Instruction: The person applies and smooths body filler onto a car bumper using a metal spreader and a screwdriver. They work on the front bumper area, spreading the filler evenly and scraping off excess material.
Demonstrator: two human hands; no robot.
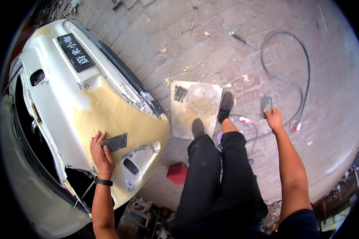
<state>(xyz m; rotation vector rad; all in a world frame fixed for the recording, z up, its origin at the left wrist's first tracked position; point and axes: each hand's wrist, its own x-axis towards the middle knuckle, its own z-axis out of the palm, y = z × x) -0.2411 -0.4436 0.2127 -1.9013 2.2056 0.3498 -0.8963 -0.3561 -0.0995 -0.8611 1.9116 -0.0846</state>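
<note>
At the left, a white car body panel point(54, 85) carries a broad patch of yellow filler point(115, 109). My left hand point(101, 153), with a black wristband, lies on the filler. Between its thumb and fingers is one end of a dark grey rectangular sheet, like sandpaper point(116, 142); its other end reaches right over the panel. Just beside it is a triangular lamp opening point(141, 165) with bare, scuffed edges. Out to the right, above the floor, my right hand point(274, 118) pinches a second grey rectangular sheet point(265, 104), mottled with pale marks.
My shoes point(226, 102) are by a stained pale board point(195, 127) bearing a dark curled piece point(180, 93). A dark hose point(307, 59) loops across the brick floor at right. A red box-like object point(177, 174) sits below the panel. A dark plate point(75, 52) is mounted on the panel.
</note>
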